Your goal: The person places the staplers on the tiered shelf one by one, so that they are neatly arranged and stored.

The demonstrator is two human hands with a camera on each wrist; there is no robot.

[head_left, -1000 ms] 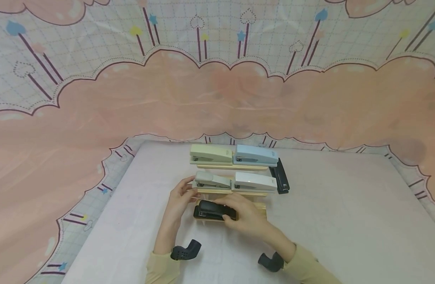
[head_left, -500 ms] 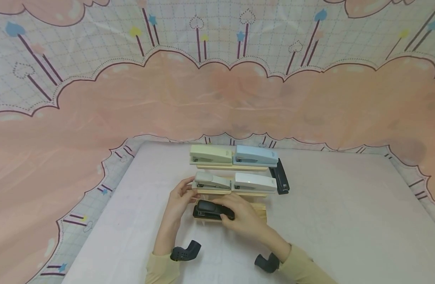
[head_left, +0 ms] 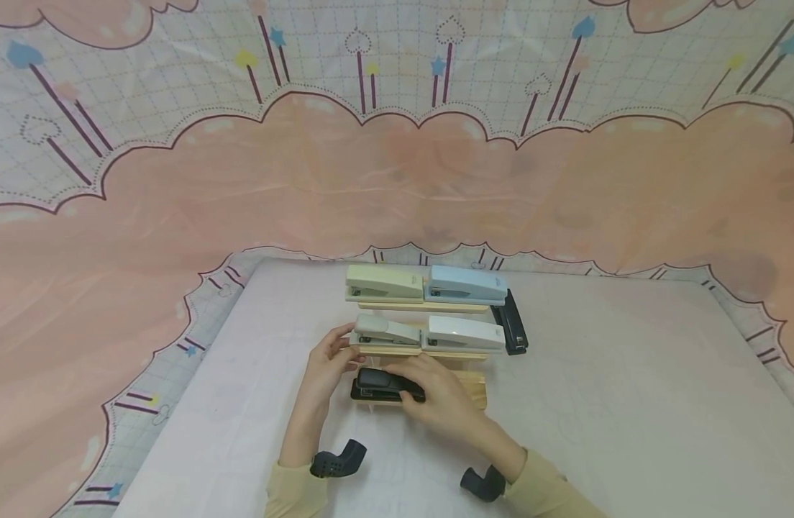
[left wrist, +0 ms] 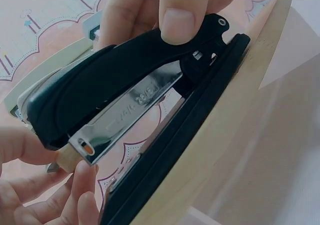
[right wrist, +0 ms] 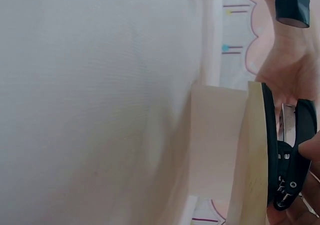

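My right hand [head_left: 442, 399] grips the rear end of a black stapler [head_left: 379, 380], thumb on one side and fingers on the other. The stapler rests along the left part of the lowest wooden shelf board [head_left: 472, 390]; its metal magazine [left wrist: 135, 110] shows between the parted arm and base in the left wrist view. With thumb and fingers, my left hand [head_left: 329, 360] pinches the left end of the middle shelf board [head_left: 458, 355]. On that board sit a grey stapler [head_left: 387, 329] and a white stapler [head_left: 464, 331], side by side.
A light green stapler [head_left: 384, 280] and a light blue stapler [head_left: 468, 280] line the top shelf board [head_left: 423, 306]. Right of the rack, another black stapler [head_left: 511, 324] stands slanted. White cloth [head_left: 630, 403] covers the table, with a patterned curtain [head_left: 397, 187] behind.
My right hand and the black stapler have shifted slightly left along the lowest board, baring more wood on the right. My left hand has stayed put.
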